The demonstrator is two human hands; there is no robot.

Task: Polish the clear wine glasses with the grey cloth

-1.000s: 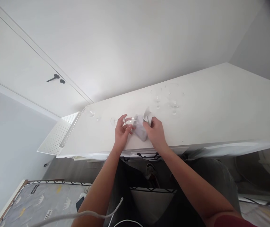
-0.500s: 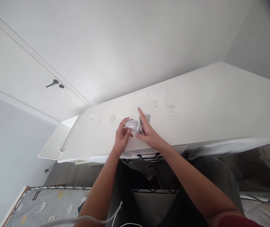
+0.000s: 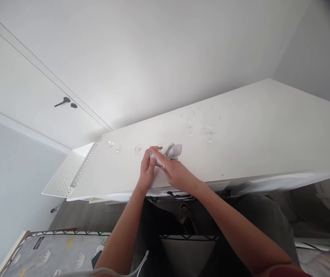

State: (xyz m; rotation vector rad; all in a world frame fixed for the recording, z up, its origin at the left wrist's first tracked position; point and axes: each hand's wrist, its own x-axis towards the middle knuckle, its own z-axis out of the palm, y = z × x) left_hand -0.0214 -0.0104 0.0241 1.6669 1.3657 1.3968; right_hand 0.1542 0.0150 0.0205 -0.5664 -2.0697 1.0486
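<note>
A clear stemmed glass lies sideways just above the white tabletop, its round foot (image 3: 138, 149) sticking out to the left. My left hand (image 3: 147, 166) is closed around the glass near its bowl. A crumpled pale grey cloth (image 3: 175, 151) covers most of the bowl, its loose end pointing right. My right hand (image 3: 176, 171) grips the cloth and presses it against the glass, its fingers reaching over to my left hand. The bowl is largely hidden by the cloth and fingers.
Several clear stemmed glasses stand toward the back of the white top (image 3: 248, 127), and another glass (image 3: 110, 144) is near its left end. A white perforated panel (image 3: 66, 173) borders that end. Dark drawer handles (image 3: 180, 196) project below the front edge.
My right hand has moved left over the glass with the cloth, closing in on my left hand. The bowl, visible before, is now mostly covered. The view has shifted slightly.
</note>
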